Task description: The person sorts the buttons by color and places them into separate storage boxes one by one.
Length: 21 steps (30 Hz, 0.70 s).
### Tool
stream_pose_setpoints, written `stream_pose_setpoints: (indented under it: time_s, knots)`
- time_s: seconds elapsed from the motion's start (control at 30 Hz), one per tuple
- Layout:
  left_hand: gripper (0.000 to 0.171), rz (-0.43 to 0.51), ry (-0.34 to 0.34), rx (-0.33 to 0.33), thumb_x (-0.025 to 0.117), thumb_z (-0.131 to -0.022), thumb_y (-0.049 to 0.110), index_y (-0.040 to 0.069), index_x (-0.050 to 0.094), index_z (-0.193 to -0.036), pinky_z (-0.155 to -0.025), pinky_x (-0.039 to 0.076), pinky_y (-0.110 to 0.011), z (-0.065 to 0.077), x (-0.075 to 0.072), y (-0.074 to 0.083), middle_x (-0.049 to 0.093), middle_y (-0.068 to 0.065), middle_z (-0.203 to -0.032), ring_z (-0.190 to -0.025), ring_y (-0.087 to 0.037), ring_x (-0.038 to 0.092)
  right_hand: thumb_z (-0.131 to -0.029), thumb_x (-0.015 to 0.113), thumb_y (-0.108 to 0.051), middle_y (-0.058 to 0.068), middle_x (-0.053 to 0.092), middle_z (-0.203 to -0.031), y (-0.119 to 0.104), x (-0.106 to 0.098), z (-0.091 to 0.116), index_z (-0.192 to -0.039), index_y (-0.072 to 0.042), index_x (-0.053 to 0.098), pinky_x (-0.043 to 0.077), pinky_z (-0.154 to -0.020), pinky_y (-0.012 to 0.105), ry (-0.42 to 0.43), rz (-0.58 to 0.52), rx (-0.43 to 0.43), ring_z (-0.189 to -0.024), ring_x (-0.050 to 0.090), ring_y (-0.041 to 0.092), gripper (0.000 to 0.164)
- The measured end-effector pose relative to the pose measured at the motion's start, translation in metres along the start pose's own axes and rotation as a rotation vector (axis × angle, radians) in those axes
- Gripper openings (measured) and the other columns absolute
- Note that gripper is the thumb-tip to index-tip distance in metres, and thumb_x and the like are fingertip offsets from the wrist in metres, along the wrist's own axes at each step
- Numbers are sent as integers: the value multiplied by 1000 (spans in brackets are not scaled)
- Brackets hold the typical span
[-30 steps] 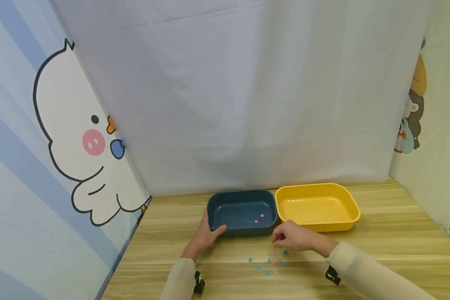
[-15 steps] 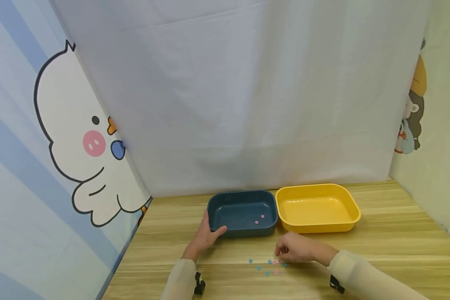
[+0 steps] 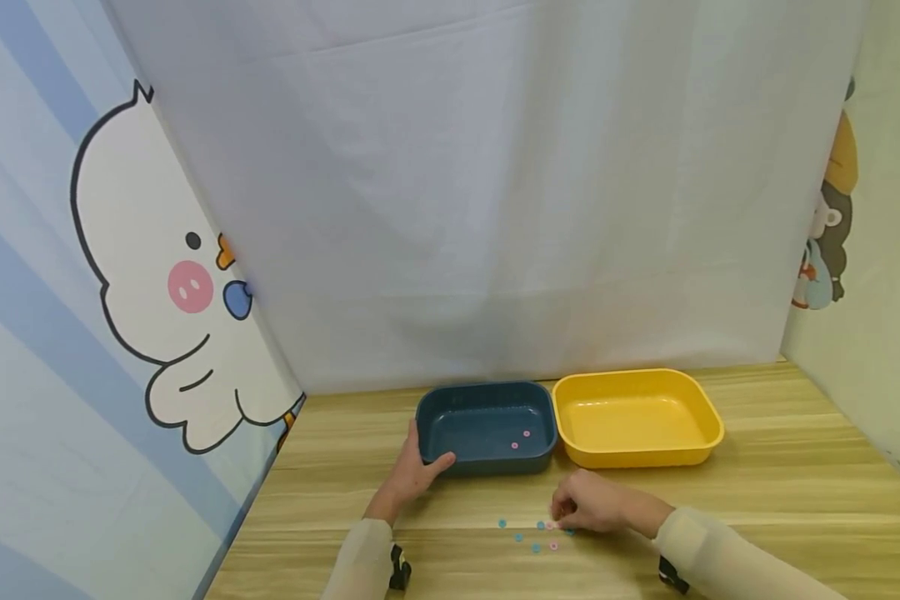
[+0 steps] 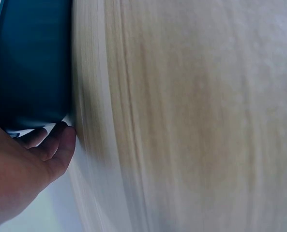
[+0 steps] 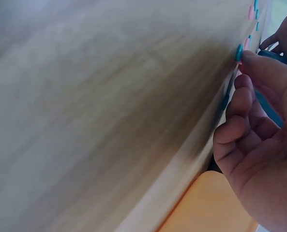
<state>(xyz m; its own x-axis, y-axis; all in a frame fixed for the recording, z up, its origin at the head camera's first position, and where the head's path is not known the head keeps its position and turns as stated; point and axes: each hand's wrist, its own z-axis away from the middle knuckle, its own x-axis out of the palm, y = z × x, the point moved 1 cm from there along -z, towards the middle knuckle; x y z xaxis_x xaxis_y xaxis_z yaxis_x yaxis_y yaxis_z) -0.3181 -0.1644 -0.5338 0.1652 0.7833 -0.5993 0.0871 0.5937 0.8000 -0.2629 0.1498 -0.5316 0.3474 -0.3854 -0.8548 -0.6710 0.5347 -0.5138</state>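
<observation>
My left hand point(image 3: 411, 468) holds the left end of the dark blue bin point(image 3: 487, 468), thumb at its front rim and fingers around the end wall. In the left wrist view, its fingers point(image 4: 62, 150) curl by the bin's lower edge. My right hand point(image 3: 592, 500) is low over the table in front of the bins, thumb and forefinger pinching at a small pink button beside a pink button point(image 3: 549, 526). In the right wrist view, a blue button point(image 5: 239, 52) sits right by the thumb tip. The pinched piece is mostly hidden by the fingertips.
Two pink buttons point(image 3: 527, 433) lie inside the dark blue bin. A yellow bin point(image 3: 645, 458) stands against its right side. Several loose buttons, among them a blue button point(image 3: 518, 537), lie on the wooden table point(image 3: 330, 500). A grey-white curtain point(image 3: 450, 208) hangs behind.
My right hand has come down from beside the bins toward the loose buttons, and its fingertips now meet at the pink ones. The left hand has stayed on the dark blue bin.
</observation>
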Motion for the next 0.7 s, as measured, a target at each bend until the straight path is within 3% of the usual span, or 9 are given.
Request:
stream_pose_setpoints:
  time_s: [0.13,0.7]
  knots:
    - [104,5,6,32,63,-89,45,0,-8,-150,-105,18,-62,2,0,2,5,-31,-152,-137,-47,13,-80,74,-11,-18,48,-67,1,1,0,-75,-15,69,40,-56,15,1,-5,2,-62,43,-4,8]
    - [101,-5,-13,-14,64,-90,40,2,-8,-150,-107,19,-58,-1,-1,0,4,-26,-154,-139,-43,12,-80,74,-11,-18,52,-69,4,3,-2,-74,-16,65,44,-56,16,11,-58,38,-61,47,-5,12]
